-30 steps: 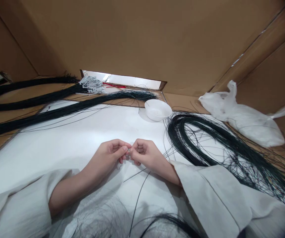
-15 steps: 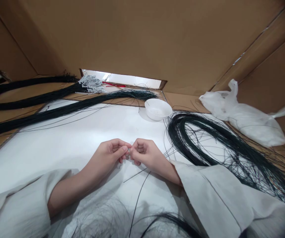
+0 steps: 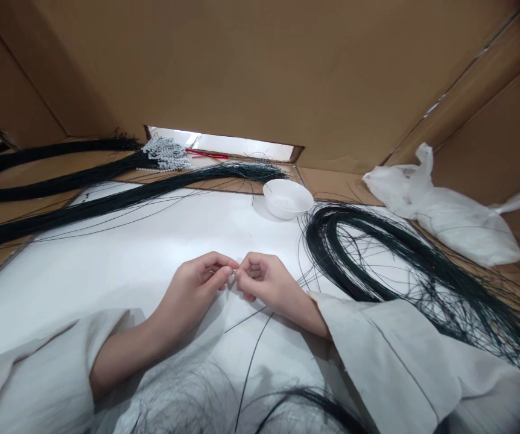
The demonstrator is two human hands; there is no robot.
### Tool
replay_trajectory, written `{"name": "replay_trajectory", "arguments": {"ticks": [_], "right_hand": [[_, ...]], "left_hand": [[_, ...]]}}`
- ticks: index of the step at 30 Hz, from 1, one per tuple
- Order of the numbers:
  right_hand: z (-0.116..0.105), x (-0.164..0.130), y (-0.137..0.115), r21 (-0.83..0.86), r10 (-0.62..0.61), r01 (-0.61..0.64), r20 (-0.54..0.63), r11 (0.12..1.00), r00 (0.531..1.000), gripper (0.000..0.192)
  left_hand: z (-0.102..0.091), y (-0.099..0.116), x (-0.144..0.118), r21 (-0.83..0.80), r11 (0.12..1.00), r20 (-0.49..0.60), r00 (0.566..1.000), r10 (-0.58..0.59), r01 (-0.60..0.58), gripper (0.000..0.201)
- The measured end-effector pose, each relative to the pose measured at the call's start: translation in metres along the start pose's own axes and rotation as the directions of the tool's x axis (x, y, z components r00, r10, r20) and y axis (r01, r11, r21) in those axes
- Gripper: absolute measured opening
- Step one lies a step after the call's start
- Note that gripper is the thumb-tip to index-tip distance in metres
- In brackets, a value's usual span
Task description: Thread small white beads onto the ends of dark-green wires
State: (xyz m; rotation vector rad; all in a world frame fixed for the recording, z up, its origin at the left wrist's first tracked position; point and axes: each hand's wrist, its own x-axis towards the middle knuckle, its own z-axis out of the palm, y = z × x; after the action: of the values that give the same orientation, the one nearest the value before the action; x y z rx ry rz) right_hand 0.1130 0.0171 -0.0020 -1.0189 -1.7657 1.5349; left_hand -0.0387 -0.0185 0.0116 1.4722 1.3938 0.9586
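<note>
Both hands meet at frame centre, slightly toward 6 o'clock, resting on the white sheet (image 3: 106,265). Left hand (image 3: 196,286) and right hand (image 3: 264,283) are fingertip to fingertip, each pinched narrow on a tiny metal piece (image 3: 233,273) held between them. Piece is too small to make out its shape.

A thin black cord (image 3: 253,349) runs from the right hand toward 6 o'clock, across the sheet and down between the forearms. A second short strand lies just beside it, angled toward 8 o'clock. Can't tell whether the cord end is already in the metal piece; fingers cover the join.

Around them:
- Bowl (image 3: 288,198), white, at 12 o'clock from the hands, well apart, on the sheet's far edge.
- Loose cord coil (image 3: 377,259) at 3 o'clock, looping from near the bowl to the right sleeve, strands spilling over the cardboard.
- Straight cord bundle (image 3: 119,202) at 10 o'clock, lying diagonal across the sheet's far-left corner.
- Two more bundles beyond it at 10–11 o'clock on the cardboard; one has a cluster of silver ends (image 3: 166,154).
- Plastic bag (image 3: 445,217), white, at 2 o'clock against the cardboard wall (image 3: 260,66).
- Red item in the wall slot at 12 o'clock, too small to identify.
</note>
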Motion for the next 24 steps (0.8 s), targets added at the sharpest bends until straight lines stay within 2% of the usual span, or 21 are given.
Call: {"name": "replay_trajectory", "arguments": {"ticks": [4,11,16,20,24], "right_hand": [[0.0004,0.0009,-0.0002,-0.008,-0.003,0.003,0.008,1.0,1.0,0.013],[0.0015,0.0003,-0.0019,-0.033,-0.001,0.001,-0.008,0.999,1.0,0.017],[0.0013,-0.0002,-0.0003,-0.049,-0.002,0.002,-0.002,0.999,1.0,0.015],[0.0013,0.0001,0.0014,-0.064,-0.017,0.017,0.001,0.998,1.0,0.012],[-0.0001,0.0016,0.0007,-0.051,-0.03,0.032,0.04,0.998,0.999,0.008]], "left_hand": [[0.0003,-0.0033,-0.0012,0.02,0.999,-0.033,0.998,0.045,-0.044,0.019],[0.0001,-0.0031,-0.0033,0.319,0.941,-0.08,0.986,0.149,-0.117,0.018],[-0.0005,-0.0042,-0.0042,0.462,0.878,-0.077,0.981,0.18,-0.125,0.018],[0.0001,-0.0045,-0.0035,0.492,0.857,-0.063,0.975,0.211,-0.154,0.016],[0.0011,-0.0039,-0.0022,0.438,0.877,-0.022,0.972,0.232,-0.2,0.018]]}}
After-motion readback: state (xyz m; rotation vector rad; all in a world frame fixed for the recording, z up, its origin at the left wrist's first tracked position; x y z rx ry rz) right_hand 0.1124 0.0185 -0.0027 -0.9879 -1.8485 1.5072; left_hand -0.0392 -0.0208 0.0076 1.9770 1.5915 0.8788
